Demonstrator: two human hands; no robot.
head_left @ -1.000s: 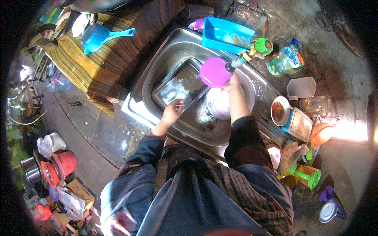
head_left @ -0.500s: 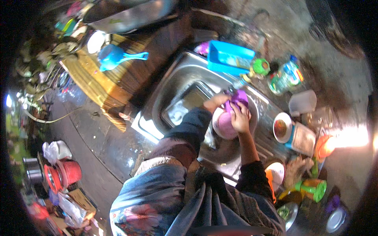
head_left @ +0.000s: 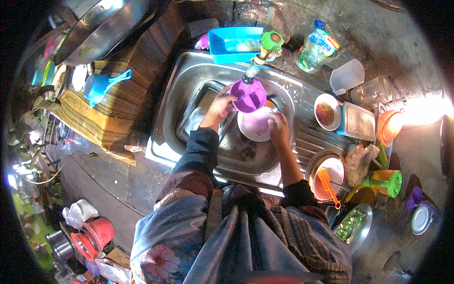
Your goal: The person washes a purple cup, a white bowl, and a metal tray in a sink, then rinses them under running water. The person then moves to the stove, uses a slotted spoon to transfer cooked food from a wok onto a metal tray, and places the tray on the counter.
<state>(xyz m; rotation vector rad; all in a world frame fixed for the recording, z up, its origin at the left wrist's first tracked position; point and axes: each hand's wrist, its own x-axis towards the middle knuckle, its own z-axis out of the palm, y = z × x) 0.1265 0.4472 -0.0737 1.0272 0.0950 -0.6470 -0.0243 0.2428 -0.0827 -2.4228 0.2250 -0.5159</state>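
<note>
My left hand (head_left: 223, 103) grips a purple divided plastic container (head_left: 247, 96) directly beneath the tap (head_left: 250, 73). To its right and lower, my right hand (head_left: 278, 122) has curled fingers at the edge of a pink bowl (head_left: 253, 127); what they hold is unclear. The bowl sits in the steel sink (head_left: 168, 116), beside a rectangular tray (head_left: 189, 124) partly hidden by my left arm.
A blue tub (head_left: 229, 42) and plastic bottle (head_left: 314, 54) sit behind the sink. Dishes and containers (head_left: 357, 125) crowd the drainboard's right end. A blue dipper (head_left: 96, 89) rests on the left wooden surface (head_left: 104, 128), with large pans (head_left: 106, 38) beyond.
A second ago the right hand held a purple piece and the left was low in the sink. Since both hands met over the bowl, the left has moved up-left with the purple container.
</note>
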